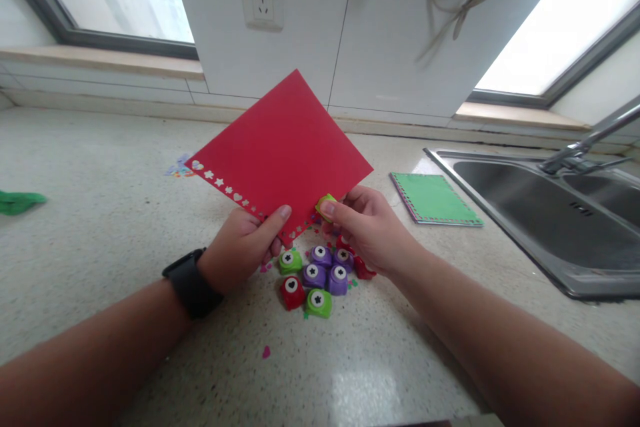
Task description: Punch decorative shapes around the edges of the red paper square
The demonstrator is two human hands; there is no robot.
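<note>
A red sheet of paper (285, 147) is held up at a slant above the counter, with shaped holes punched along its lower left edge and part of the lower right one. My left hand (255, 237) pinches its bottom corner, thumb on top. Between the thumb and fingers of my right hand (370, 223) is a yellow-green craft punch (326, 207), set on the paper's lower right edge. Below lie several more small punches: purple ones (314, 275), green ones (319, 302) and a red one (293, 292). Other red punches are partly hidden by my right hand.
Punched paper bits, including a pink heart (267, 351), lie scattered on the speckled counter (125, 213). To the right is a stack of punched sheets, green on top (437, 199), beside a steel sink (510, 200). A green object (20, 202) lies far left.
</note>
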